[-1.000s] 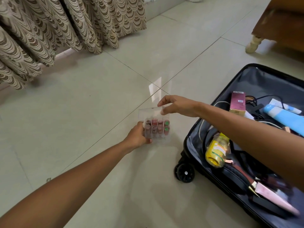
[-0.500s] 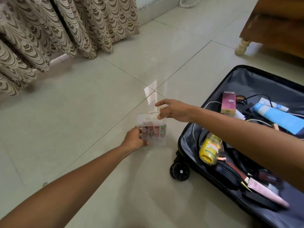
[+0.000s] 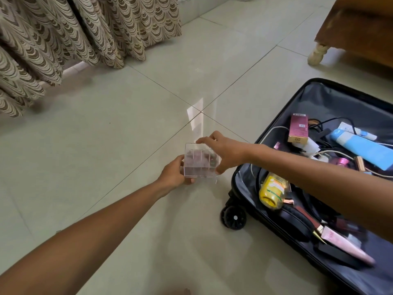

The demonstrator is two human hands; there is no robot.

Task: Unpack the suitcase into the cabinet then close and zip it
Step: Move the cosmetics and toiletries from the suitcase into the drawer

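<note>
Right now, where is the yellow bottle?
In the head view, the yellow bottle lies on its side inside the open suitcase, near its lower left corner, just above the black wheel and under the person's right forearm.

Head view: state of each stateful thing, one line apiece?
suitcase: open, still packed
clear organizer box: out of the suitcase, over the floor, held in both hands
left hand: grips the box's left side
right hand: grips its top and right side
yellow bottle: lying in the suitcase
</note>
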